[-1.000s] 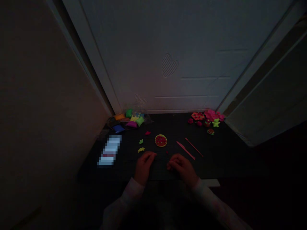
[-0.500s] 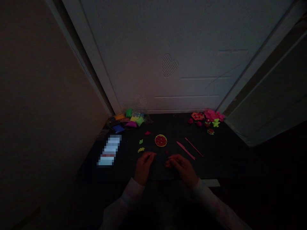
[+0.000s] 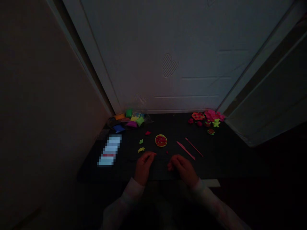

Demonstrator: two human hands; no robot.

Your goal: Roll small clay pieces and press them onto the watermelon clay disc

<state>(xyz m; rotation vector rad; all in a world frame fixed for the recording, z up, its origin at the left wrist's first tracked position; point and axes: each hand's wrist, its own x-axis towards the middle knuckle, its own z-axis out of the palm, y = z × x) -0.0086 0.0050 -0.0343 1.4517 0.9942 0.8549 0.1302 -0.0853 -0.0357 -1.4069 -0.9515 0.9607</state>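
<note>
My left hand [image 3: 144, 165] is over the dark table's near edge, its thumb and forefinger pinched together; anything between them is too small to make out. My right hand [image 3: 180, 167] is closed with fingers curled, and what they hold, if anything, is hidden. Beyond the hands lies a round clay pizza [image 3: 161, 140] with a yellow rim and a red, dotted top. A tiny red clay ball [image 3: 167, 152] sits between it and my right hand. Left of the pizza are small yellow [image 3: 141, 149], green [image 3: 141, 141] and red clay pieces [image 3: 148, 133].
Right of the pizza lie a pink plastic knife [image 3: 185, 150] and a thin pink stick [image 3: 194, 147]. Bagged coloured clay packs [image 3: 131, 124] are at the back left, above a blurred bright screen [image 3: 109, 150]. Several finished clay figures [image 3: 211, 115] stand back right, before a white panel [image 3: 144, 64].
The fingers of my right hand have curled in and shifted slightly right. My left hand keeps its pinch in nearly the same place. The clay pieces lie where they were.
</note>
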